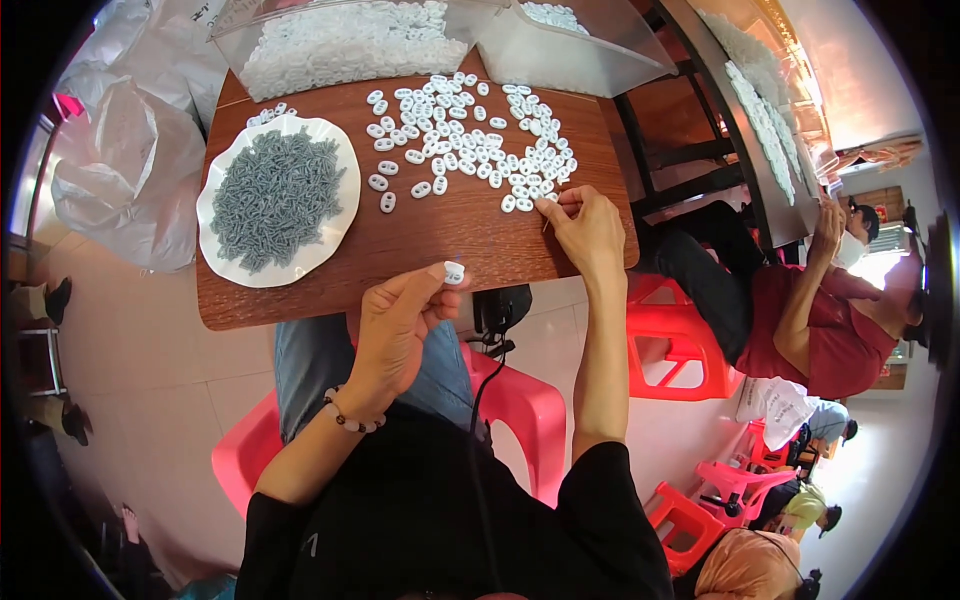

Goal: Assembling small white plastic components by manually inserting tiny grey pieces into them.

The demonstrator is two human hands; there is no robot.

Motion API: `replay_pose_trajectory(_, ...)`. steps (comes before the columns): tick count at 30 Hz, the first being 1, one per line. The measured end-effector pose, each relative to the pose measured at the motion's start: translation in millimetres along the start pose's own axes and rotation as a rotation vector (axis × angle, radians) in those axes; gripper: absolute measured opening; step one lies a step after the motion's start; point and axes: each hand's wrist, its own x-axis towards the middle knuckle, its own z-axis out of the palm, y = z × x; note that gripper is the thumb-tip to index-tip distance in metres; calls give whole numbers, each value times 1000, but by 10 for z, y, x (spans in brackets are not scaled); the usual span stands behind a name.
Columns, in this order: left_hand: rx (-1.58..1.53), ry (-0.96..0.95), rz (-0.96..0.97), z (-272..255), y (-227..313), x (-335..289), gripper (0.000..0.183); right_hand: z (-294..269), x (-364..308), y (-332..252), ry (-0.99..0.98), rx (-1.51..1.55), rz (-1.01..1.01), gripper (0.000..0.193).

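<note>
Black shirt cloth of mine comes closest, on the near side of the plate. Beyond it, right of the plate and nearer me, my left hand has thumb and forefinger closed on one white piece. I'd want that pinch light and on the edges, with the holes left uncovered so I can see them.

Well to the right of the plate, my right hand has thumb and forefinger drawn nearly together at the near fringe of the loose pieces. I can't tell whether those tips grip anything. Working from that fringe seems wise to me: tips low, palm lifted, so the neighbours aren't swept along.

Grey pins are heaped in the plate itself; I'd swing the left hand without brushing its rim, since a knock could spill some.

Beyond the plate, and off to its right, stand the clear tubs, white pieces in both; no reaching there looks needed while loose ones lie so near.
</note>
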Motion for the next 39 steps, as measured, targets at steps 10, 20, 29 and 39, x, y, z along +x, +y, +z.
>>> replay_pose_trajectory(10,-25,-47,4,53,-62,33,27,-20,-56,15,-88,-112,-19,25)
replay_pose_trajectory(20,-54,-54,-12,29,-98,24,29,-48,-339,-19,32,75,-156,18)
replay_pose_trajectory(29,-15,-5,89,44,-188,53,28,-139,-1075,-588,-471,856,-7,9)
replay_pose_trajectory(39,15,5,116,53,-205,12,26,2,-1158,-675,-430,1036,83,10)
